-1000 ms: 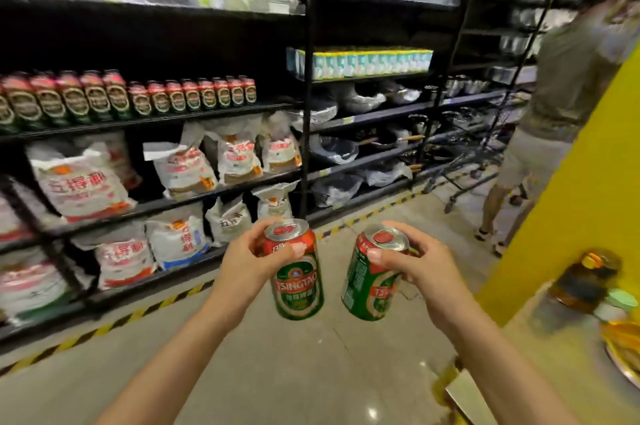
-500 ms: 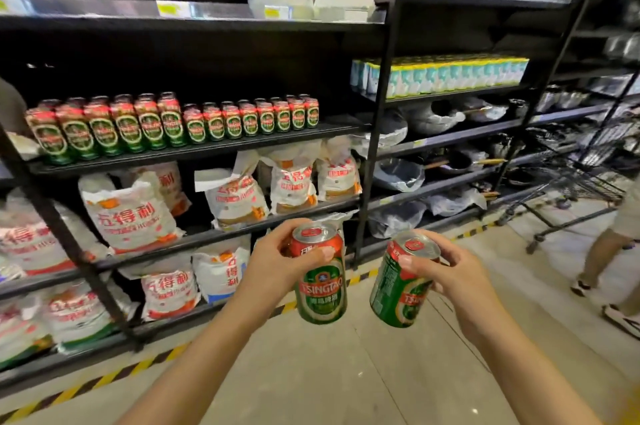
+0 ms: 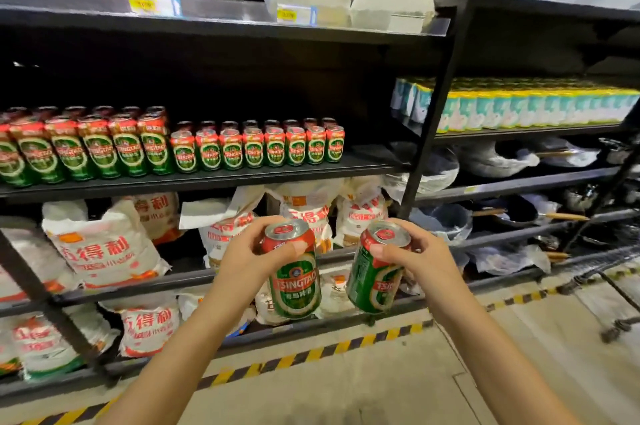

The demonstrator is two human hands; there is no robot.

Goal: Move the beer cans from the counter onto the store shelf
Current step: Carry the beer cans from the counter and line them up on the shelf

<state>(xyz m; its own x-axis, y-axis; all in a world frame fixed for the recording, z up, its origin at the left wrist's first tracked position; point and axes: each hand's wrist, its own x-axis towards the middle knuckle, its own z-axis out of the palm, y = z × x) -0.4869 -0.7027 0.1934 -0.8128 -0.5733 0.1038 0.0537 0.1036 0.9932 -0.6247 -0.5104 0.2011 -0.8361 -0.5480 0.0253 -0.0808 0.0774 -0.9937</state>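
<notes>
The left hand [image 3: 251,256] holds a green-and-red aluminium beer can with a white "TSINGTAO" band [image 3: 294,272] by its upper part, the thumb pressed across the red shoulder at the front and the other fingers curled round the back; the can hangs nearly upright in the air in front of the shelving. The right hand [image 3: 420,260] grips a second green-and-red beer can [image 3: 375,272] in the same way near its rim, thumb on the near side and fingers wrapped behind, and this can tilts with its bottom swung toward the first one. The two cans are close beside each other but apart, both held over the pale floor just short of the black metal store shelf [image 3: 221,178]. On that shelf, above the hands, stand rows of matching green-and-red cans [image 3: 256,149], taller ones on the left and shorter ones on the right, with a bare stretch of board at the right end. Below them lie white sacks with red Chinese lettering [image 3: 100,251]. A black-and-yellow striped floor line [image 3: 311,353] runs along the foot of the rack. In the next bay to the right, a row of teal-and-yellow packs [image 3: 519,107] fills one level.
</notes>
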